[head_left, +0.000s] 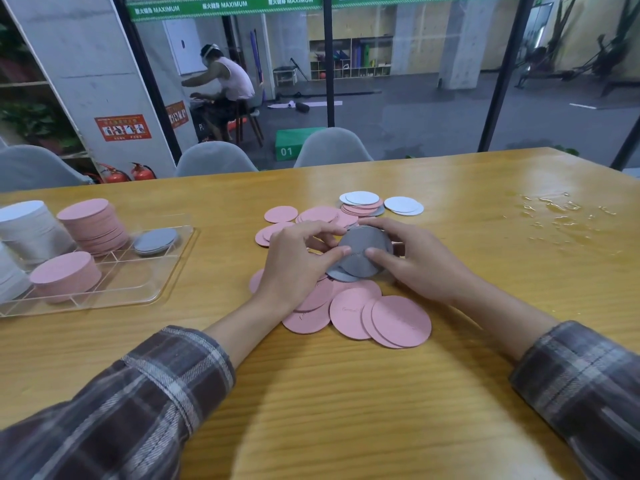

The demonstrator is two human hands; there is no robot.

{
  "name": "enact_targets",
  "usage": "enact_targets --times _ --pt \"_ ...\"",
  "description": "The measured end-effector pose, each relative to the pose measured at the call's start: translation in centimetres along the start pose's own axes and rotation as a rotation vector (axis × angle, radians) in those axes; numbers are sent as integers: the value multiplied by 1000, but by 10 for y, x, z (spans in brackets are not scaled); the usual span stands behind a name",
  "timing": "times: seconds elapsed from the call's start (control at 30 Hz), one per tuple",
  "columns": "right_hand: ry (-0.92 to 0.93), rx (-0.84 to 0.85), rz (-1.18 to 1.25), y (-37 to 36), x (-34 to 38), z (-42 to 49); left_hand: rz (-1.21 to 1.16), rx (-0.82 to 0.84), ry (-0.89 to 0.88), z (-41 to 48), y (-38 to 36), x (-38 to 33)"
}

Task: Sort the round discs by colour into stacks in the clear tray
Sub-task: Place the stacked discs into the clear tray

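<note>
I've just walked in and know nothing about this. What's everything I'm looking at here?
Clear tray: one, transparent, table's left side.
White stacks: two, white, tray's left edge, partly cut off.
Pink stacks: two, pink, in the tray.
Grey stack: one, grey, short, tray's far right compartment.
Loose pink discs: many, pink, piled mid-table.
Loose white discs: a few, white, pile's far side.
Held grey discs: at least two, grey, between both hands.
Table: one, yellow wood.
Chairs: three, grey, behind the table.
Fire extinguishers: two, red, floor beyond.
Left hand: one, grips the held grey discs.
Right hand: one, grips them too.
</note>
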State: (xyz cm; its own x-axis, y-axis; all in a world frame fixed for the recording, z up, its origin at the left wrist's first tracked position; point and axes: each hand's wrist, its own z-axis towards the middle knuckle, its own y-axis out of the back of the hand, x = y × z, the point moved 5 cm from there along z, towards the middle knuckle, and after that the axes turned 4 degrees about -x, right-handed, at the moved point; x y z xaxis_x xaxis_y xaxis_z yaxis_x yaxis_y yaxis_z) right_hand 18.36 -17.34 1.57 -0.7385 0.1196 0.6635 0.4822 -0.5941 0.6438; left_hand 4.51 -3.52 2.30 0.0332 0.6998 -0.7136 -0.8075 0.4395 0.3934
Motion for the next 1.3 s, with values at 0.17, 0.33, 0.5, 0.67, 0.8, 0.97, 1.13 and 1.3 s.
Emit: enact_targets --times 0.17,0.33,0.5,0.67,0.8,0.97,1.13,1.3 --pt "-21 -42 -19 3 -4 1 197 35 -16 2 1 8" --pt "-57 -116 -24 12 -10 3 501 170 3 -4 1 18" --pt "-98 -171 -47 14 -17 6 293 178 38 -4 3 21" --pt "-128 -192 -64 18 -20 6 117 147 7 -4 3 10" --pt "-105 -97 -7 9 -13 4 -33 116 79 0 3 8" --pt "-113 -44 56 4 -8 3 -49 121 85 3 -5 3" --pt "-102 -42 59 3 -7 2 19 96 29 5 -13 1" --pt "-61 -23 -56 2 -8 3 17 116 27 7 -19 5"
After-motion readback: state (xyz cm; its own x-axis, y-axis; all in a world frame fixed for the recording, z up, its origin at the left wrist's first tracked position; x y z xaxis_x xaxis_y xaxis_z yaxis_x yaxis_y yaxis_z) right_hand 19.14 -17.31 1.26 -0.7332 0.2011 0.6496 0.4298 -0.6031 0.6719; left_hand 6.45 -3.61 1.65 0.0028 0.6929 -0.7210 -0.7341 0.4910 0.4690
